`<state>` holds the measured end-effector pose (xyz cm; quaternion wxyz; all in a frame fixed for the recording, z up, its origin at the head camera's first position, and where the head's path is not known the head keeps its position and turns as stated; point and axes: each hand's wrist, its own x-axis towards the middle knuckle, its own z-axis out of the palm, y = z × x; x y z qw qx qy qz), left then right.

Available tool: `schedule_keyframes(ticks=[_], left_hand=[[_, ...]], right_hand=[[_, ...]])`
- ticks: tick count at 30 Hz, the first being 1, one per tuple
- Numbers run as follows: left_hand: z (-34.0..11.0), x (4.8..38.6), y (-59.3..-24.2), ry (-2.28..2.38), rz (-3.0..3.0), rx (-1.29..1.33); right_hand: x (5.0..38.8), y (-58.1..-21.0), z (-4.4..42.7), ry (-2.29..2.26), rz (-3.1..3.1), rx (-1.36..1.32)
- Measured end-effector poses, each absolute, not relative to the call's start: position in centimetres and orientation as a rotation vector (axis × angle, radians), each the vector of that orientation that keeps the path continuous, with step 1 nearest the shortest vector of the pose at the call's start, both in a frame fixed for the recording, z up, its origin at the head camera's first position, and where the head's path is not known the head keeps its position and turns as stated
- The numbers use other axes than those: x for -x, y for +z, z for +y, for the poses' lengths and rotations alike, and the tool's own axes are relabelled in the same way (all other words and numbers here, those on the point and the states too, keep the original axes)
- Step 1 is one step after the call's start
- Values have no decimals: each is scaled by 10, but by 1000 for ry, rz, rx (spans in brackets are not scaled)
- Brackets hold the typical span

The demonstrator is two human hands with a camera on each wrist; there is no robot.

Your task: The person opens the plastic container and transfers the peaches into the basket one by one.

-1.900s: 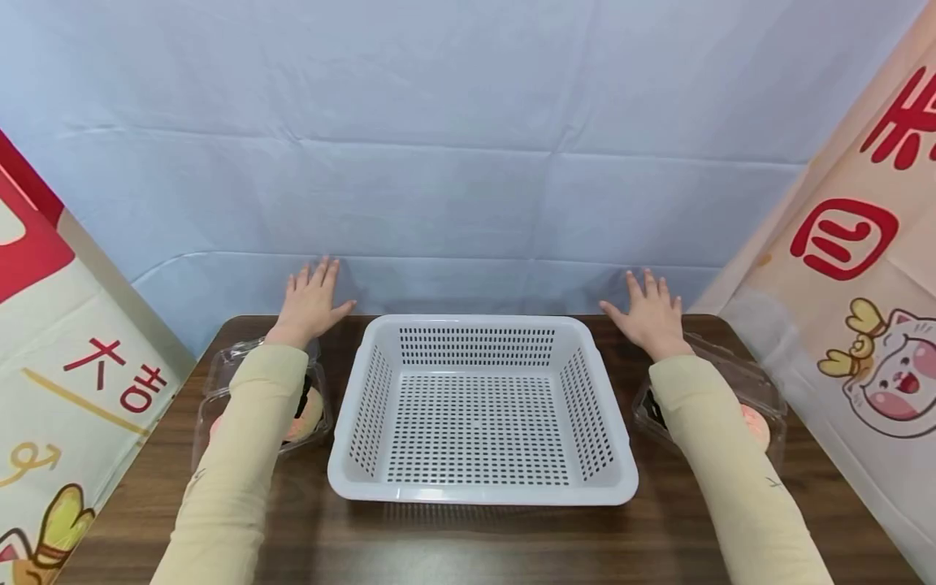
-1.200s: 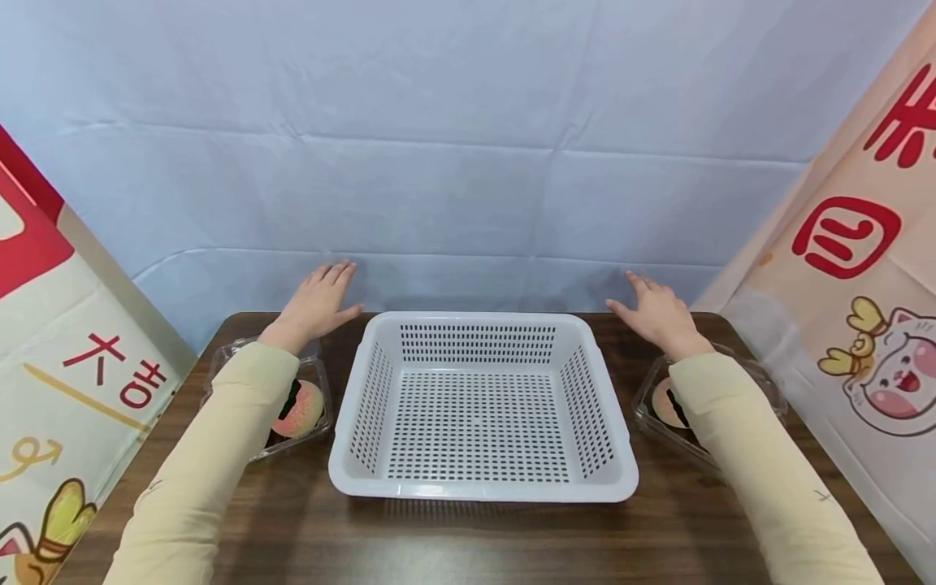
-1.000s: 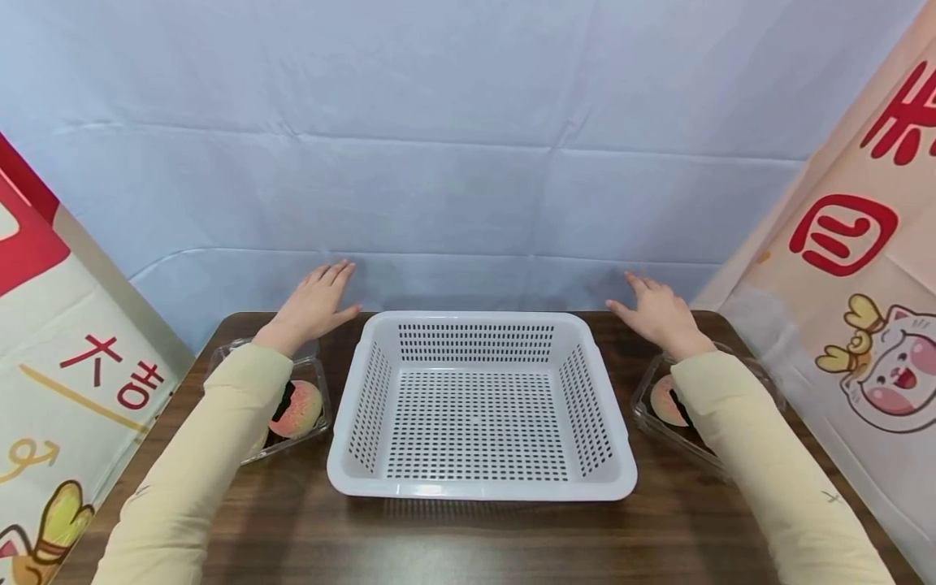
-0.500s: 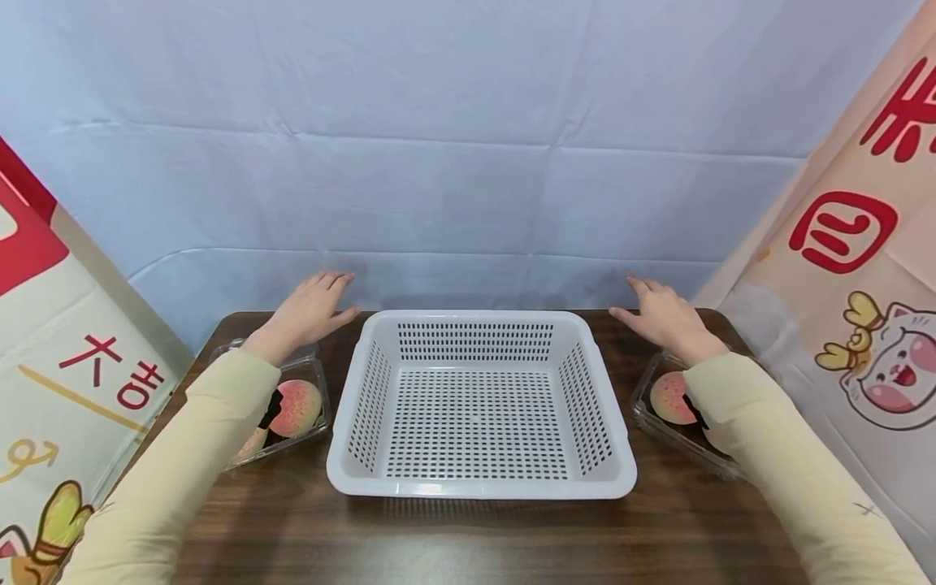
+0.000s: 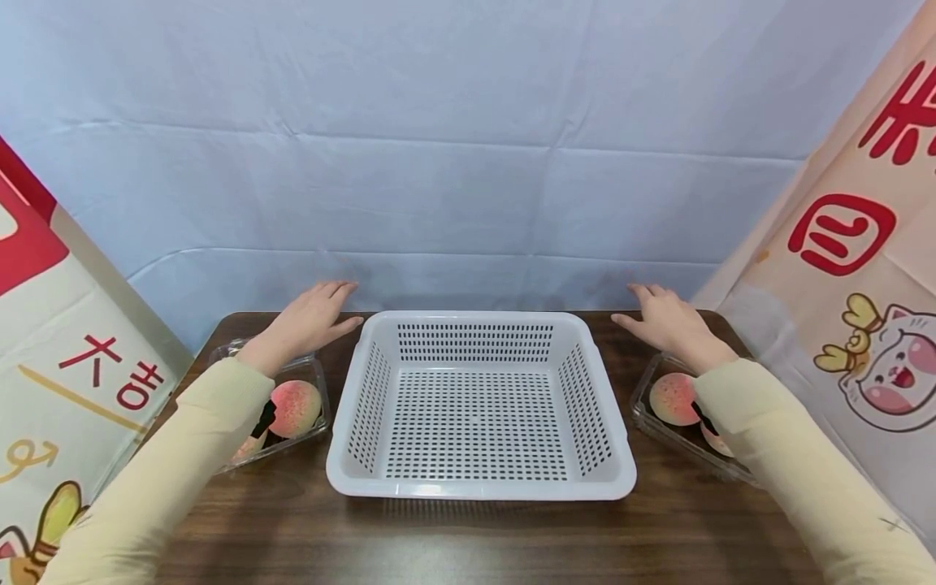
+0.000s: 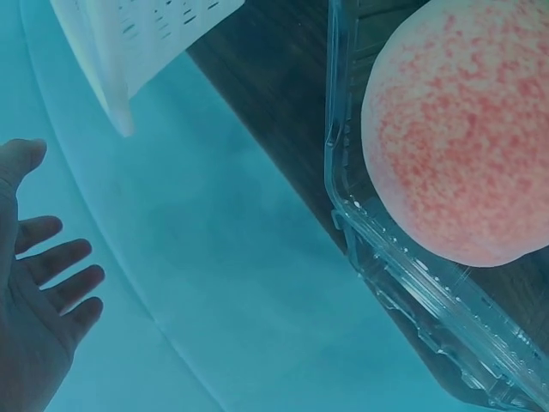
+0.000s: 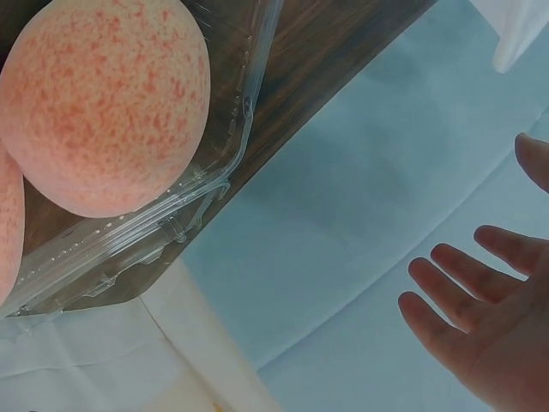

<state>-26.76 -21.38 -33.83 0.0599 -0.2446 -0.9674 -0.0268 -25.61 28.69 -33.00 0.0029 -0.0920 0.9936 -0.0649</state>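
On the tabletop we count one white basket between two clear containers, the left container and the right container, each showing two pinkish peaches. We see two hands, left hand and right hand, fingers loosely extended, holding nothing, near the tabletop's far edge.

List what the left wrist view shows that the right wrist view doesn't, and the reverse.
Only the left wrist view: the left grip, and the left clear container with one peach-like fruit in sight.

Only the right wrist view: the right grip, the right clear container with two peach-like fruits, one mostly out of frame, and some pale side cloth.

Both share: part of the white basket, the table and the blue backdrop.
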Motion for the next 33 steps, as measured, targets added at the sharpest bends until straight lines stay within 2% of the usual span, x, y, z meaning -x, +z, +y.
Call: schedule_keyframes(ticks=[33], left_hand=[[-212, 238, -349, -233, -2946, 751]], right_hand=[[231, -333, 289, -129, 3104, 397]])
